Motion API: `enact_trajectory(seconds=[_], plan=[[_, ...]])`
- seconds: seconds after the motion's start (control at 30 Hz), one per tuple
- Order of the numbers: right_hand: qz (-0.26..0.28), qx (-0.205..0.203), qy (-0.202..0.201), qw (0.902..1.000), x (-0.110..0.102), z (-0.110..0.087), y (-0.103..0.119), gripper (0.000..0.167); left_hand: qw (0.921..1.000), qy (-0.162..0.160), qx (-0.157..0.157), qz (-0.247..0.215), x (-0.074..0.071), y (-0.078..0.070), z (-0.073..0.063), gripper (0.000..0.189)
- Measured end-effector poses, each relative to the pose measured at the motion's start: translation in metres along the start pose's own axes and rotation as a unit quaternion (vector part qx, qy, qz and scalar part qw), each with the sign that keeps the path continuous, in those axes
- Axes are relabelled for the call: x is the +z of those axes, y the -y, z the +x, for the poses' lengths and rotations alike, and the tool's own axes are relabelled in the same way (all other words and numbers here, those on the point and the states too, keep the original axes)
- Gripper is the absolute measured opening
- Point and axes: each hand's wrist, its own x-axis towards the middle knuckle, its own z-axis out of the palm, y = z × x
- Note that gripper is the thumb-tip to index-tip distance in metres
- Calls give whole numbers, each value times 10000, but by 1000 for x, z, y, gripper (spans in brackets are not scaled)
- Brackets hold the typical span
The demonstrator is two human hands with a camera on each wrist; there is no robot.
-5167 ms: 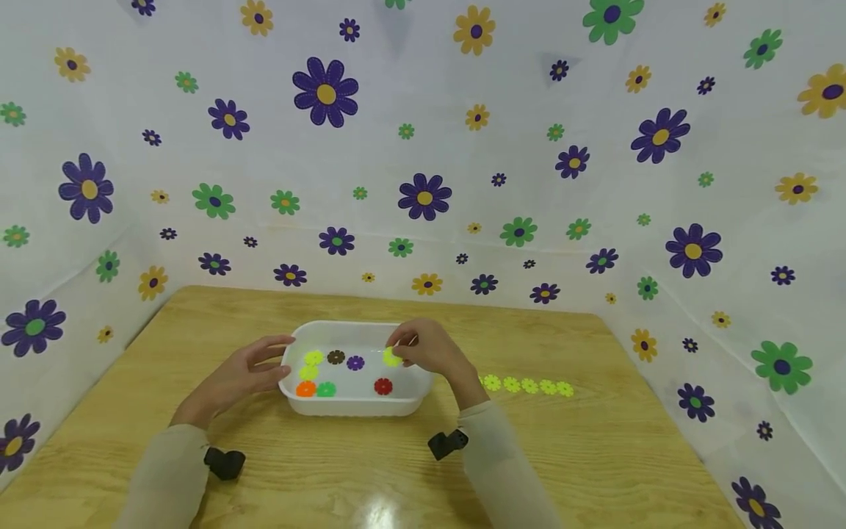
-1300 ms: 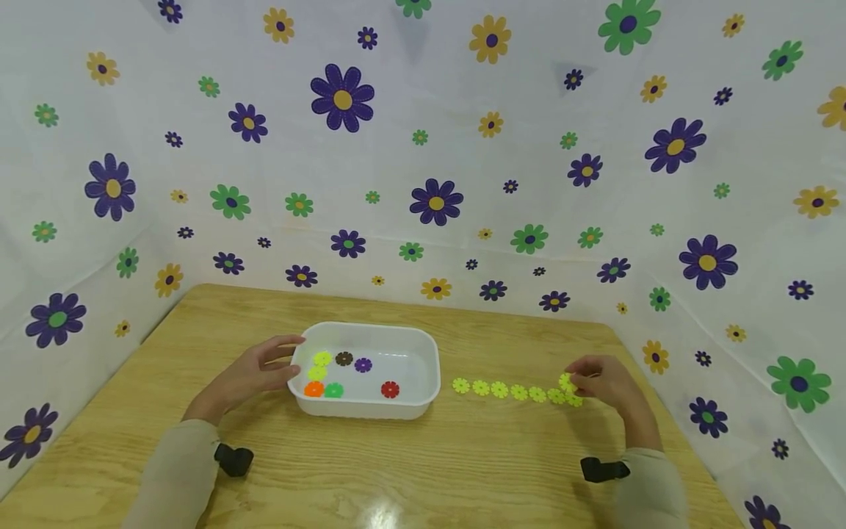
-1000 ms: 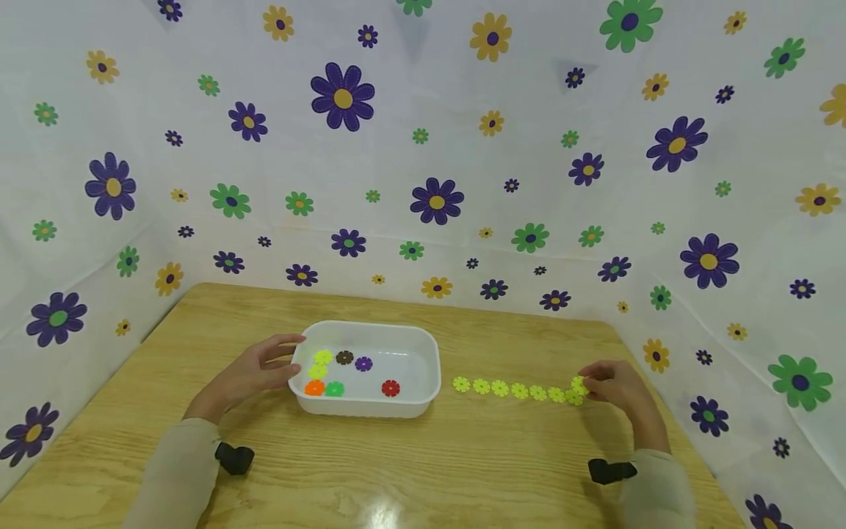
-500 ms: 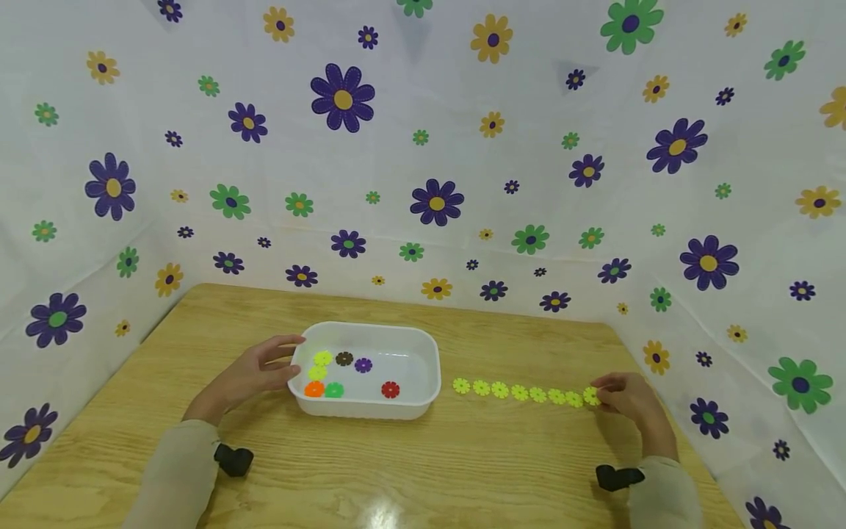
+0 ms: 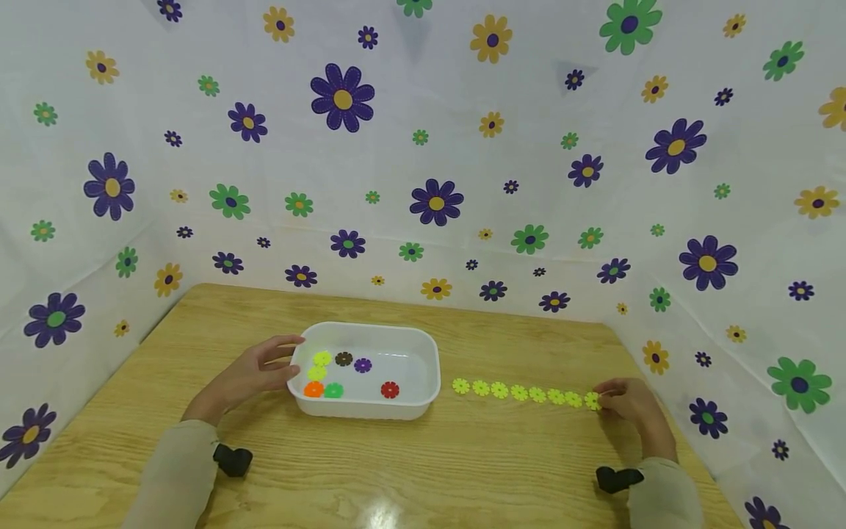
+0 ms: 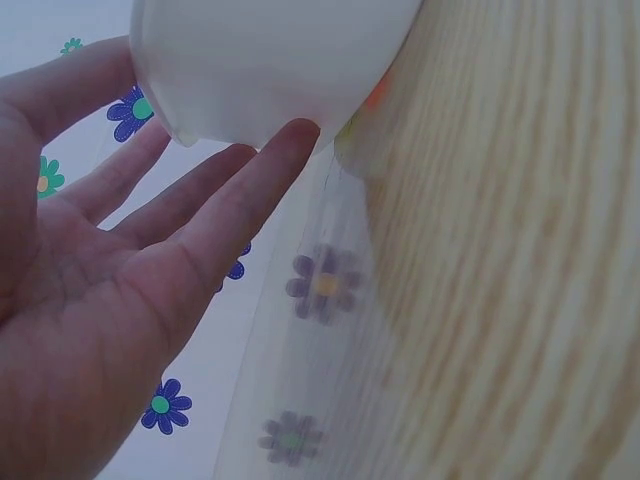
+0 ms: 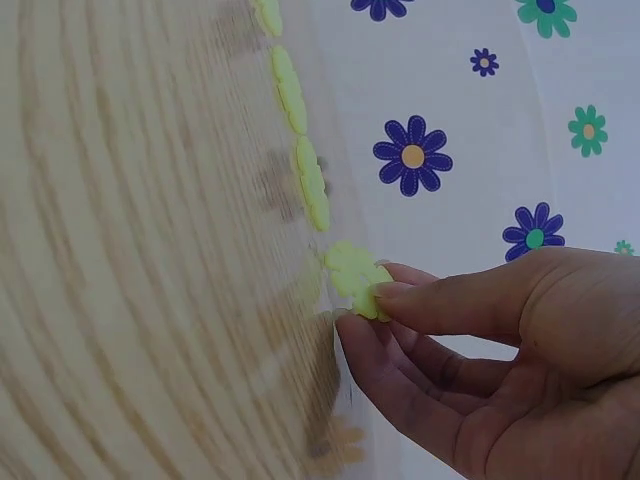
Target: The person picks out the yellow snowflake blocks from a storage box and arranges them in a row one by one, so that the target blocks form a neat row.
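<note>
A row of several yellow plastic snowflake discs (image 5: pixel 518 393) lies on the wooden table. At its right end my right hand (image 5: pixel 631 404) pinches one more yellow disc (image 7: pixel 358 280) between thumb and fingertips; in the right wrist view that disc is tilted, its lower edge close to the tabletop. My left hand (image 5: pixel 254 371) touches the left end of a white plastic tub (image 5: pixel 370 408), its thumb and fingers fairly straight against the wall in the left wrist view. Inside the tub lie two yellow discs, a brown (image 5: pixel 344 358), a purple (image 5: pixel 363 365), an orange (image 5: pixel 313 390), a green (image 5: pixel 333 391) and a red one (image 5: pixel 390 390).
The wooden table (image 5: pixel 396 470) has wall sheets (image 5: pixel 383 162) printed with flowers along its back and sides. A black wrist camera (image 5: pixel 233 461) is strapped to each forearm. The table's right edge runs close beside my right hand.
My right hand went from inside the tub with a yellow disc to the row's right end, then lowered that disc beside the last one. My left hand has stayed at the tub.
</note>
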Motion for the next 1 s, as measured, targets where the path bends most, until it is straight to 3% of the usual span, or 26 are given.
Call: enact_trajectory(seconds=[1.0], plan=[[106,-237,-85,9996,2,3,-6,27,9999,-12,-65,101,1,-3,0,66]])
